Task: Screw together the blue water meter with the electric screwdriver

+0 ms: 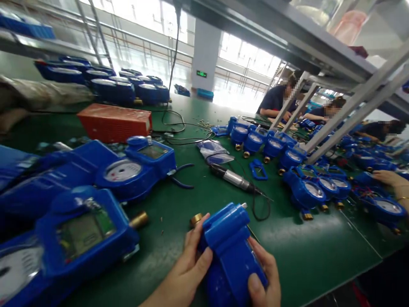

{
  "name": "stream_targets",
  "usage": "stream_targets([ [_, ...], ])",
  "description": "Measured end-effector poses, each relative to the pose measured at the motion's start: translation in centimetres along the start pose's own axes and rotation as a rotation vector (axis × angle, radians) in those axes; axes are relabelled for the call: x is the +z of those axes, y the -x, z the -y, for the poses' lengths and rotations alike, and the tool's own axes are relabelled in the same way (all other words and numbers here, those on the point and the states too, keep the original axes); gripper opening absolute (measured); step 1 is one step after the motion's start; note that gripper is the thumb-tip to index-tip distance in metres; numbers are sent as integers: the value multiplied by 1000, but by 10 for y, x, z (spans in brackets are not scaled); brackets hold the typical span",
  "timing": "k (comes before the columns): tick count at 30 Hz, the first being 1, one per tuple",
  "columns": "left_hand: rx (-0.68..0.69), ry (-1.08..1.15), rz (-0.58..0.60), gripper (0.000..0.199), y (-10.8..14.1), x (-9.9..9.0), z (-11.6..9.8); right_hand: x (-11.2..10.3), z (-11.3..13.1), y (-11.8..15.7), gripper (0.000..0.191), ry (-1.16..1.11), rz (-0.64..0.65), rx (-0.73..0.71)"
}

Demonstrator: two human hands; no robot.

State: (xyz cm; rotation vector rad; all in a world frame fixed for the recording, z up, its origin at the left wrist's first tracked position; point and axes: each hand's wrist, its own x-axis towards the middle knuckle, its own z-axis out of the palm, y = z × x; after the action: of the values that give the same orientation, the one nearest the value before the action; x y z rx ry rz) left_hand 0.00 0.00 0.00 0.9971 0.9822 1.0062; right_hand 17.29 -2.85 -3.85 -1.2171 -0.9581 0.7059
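Blue meter (223, 245) at bottom centre of frame, clamped between 2 hands: left hand (188, 264) wraps its left side, thumb on the shell, fingers near a brass fitting (196, 219); right hand (266, 273) grips the right edge. Plain blue shell faces the camera, no dial or display showing. Can't tell if it touches the tabletop (303, 251).

Step in hand, judged from pose: handling or turning the meter, no tool held. Next move seems to call for a steady 2-handed grip, held clear of the cable loop.

Electric screwdriver (235, 179) lies just beyond the meter, mid-frame, unheld. Near it: plastic bag (215, 151), blue frame (254, 166). Pliers (182, 184) left of centre, beside 1 of 2 large blue units (124, 228) at lower left. Orange-red box (116, 125) upper left. More meters (297, 187) at right; a co-worker's hand (391, 181) at right edge, near wired parts.
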Motion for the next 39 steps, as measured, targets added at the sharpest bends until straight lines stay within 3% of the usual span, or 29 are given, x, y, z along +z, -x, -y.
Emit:
stream_targets([
  [5,-27,238,145,64,-3,8,-3,-3,5,2,63,-56,-28,84],
  [12,-8,393,124,60,-7,13,-4,-1,1,9,63,-124,-54,180],
  [14,-20,413,119,63,-6,13,-5,0,1,10,63,-112,-56,132],
  [20,-68,468,80,66,-5,11,-9,2,8,10,53,88,-31,-194],
  [26,-81,504,71,64,-6,10,-8,0,3,12,63,52,-1,-17],
  [33,-105,472,60,57,-4,11,-12,0,20,5,51,183,-12,-276],
  [36,-100,458,58,58,-4,10,-13,0,17,5,50,145,-11,-241],
  [39,-90,476,53,60,-4,11,-14,1,7,11,59,15,-18,-45],
])
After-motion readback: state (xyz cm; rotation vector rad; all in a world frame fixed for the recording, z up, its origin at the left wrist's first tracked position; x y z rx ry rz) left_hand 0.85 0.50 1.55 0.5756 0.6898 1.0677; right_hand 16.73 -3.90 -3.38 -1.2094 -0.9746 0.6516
